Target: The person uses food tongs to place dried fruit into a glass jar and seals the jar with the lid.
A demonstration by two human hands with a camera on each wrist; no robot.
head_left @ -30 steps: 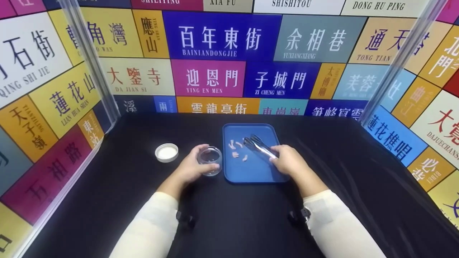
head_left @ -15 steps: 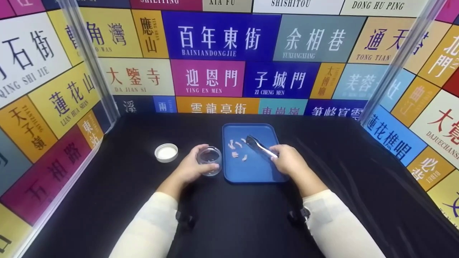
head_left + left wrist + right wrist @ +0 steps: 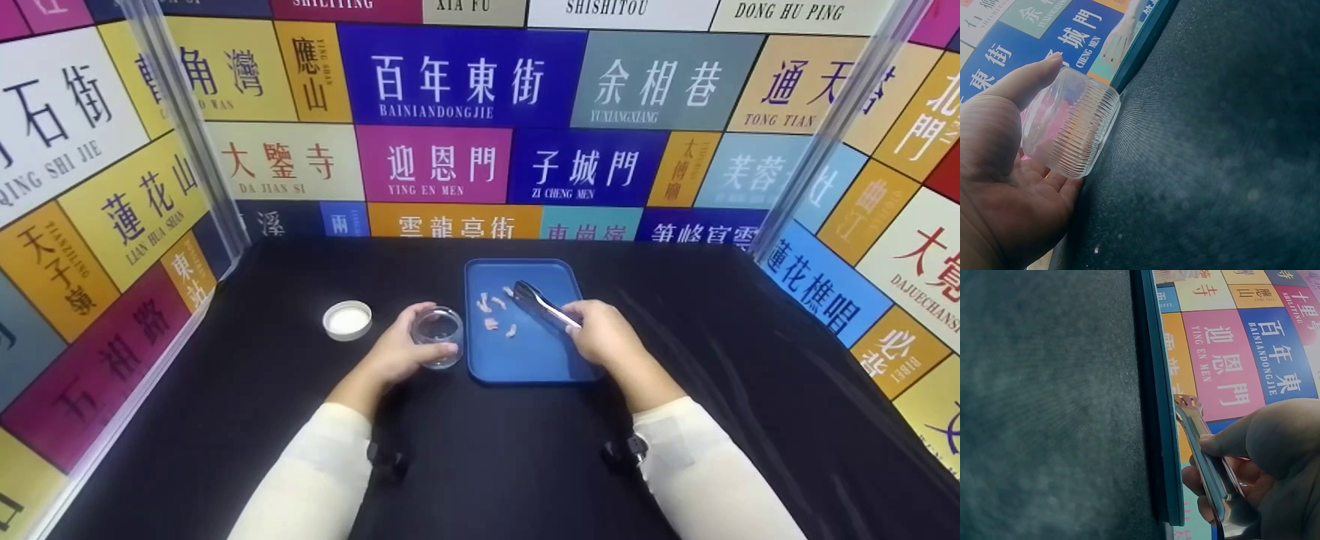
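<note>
My left hand (image 3: 405, 346) grips a clear glass jar (image 3: 441, 339), thumb on the near side and fingers behind it. In the left wrist view the jar (image 3: 1075, 126) shows ribbed sides and stands on the dark cloth. My right hand (image 3: 604, 334) holds metal tongs (image 3: 546, 306) by the handle end, their tips low over the blue tray (image 3: 532, 364). Several small pale pink pieces (image 3: 492, 324) lie on the tray's left half. One more pale piece (image 3: 509, 291) is right at the tong tips. In the right wrist view, thumb and fingers press the tongs (image 3: 1210, 472) together from both sides.
A round white lid (image 3: 347, 321) lies on the black cloth (image 3: 480, 457) to the left of the jar. The tray stands just right of the jar. Clear corner posts (image 3: 199, 142) and printed sign panels (image 3: 465, 82) enclose the table behind and at the sides.
The tong arms have come together from a spread position, their tips staying over the tray near the pale piece. The left hand and jar have stayed in place.
</note>
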